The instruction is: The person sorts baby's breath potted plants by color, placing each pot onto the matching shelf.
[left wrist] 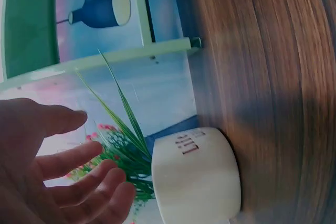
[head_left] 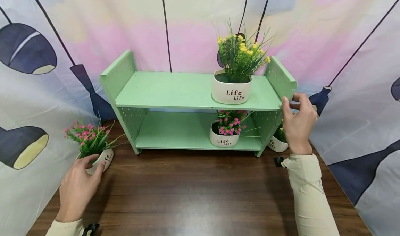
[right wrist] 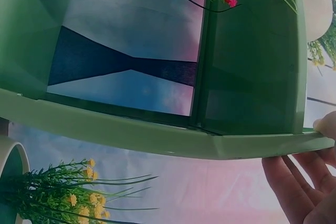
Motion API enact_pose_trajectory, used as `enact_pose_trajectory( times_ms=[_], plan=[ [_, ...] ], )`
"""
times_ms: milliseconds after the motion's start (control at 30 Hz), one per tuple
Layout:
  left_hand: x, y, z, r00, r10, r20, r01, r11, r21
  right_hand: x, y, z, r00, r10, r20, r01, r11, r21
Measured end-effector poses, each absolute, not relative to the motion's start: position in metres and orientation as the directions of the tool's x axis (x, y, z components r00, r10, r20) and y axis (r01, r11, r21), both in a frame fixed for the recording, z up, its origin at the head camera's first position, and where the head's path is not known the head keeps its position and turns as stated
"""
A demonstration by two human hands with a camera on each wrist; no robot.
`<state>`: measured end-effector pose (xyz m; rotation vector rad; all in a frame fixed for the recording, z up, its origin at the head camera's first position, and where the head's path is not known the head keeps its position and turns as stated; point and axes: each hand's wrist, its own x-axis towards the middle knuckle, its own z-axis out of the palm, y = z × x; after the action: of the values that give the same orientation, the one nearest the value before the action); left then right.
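Observation:
A green two-tier shelf (head_left: 175, 90) stands on the wooden table. My right hand (head_left: 299, 123) pinches the front edge of its right side panel, thumb inside and fingers outside; the right wrist view shows this side panel (right wrist: 157, 142) between them. On the left, my left hand (head_left: 79, 185) hovers by a white oval flowerpot (head_left: 107, 158) with pink flowers. In the left wrist view its loosely bent fingers (left wrist: 86, 153) are apart from the white pot (left wrist: 197, 177) and hold nothing.
A white pot with yellow flowers (head_left: 232, 92) sits on the top shelf, right of centre. Below it is a pot with pink flowers (head_left: 224, 138) on the lower shelf. Another yellow-flowered pot (head_left: 278, 144) stands beyond the right panel. Patterned cloth (head_left: 187, 27) hangs behind and at both sides.

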<state>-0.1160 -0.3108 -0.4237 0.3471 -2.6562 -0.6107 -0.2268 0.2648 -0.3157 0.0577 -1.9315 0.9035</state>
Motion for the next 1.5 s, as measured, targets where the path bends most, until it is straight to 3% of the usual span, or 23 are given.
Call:
enact_pose_trajectory(
  times_ms=[233, 500, 1067, 1500],
  plan=[
    [-0.124, -0.323, -0.43, -0.929, -0.332, 0.165, -0.234, 0.871, 0.432, -0.227, 0.265, -0.317, -0.532, 0.317, 0.785, -0.39, 0.731, -0.56],
    [-0.13, -0.332, -0.436, -0.936, -0.339, 0.094, -0.261, 0.849, 0.459, -0.226, 0.264, -0.316, -0.524, 0.32, 0.789, -0.393, 0.731, -0.557],
    [-0.131, -0.342, -0.449, -0.9, -0.352, 0.257, -0.21, 0.867, 0.452, -0.226, 0.263, -0.317, -0.521, 0.32, 0.791, -0.382, 0.742, -0.551],
    [-0.121, -0.324, -0.445, -0.924, -0.348, 0.159, -0.239, 0.851, 0.468, -0.226, 0.262, -0.317, -0.515, 0.329, 0.791, -0.379, 0.74, -0.555]
  ],
)
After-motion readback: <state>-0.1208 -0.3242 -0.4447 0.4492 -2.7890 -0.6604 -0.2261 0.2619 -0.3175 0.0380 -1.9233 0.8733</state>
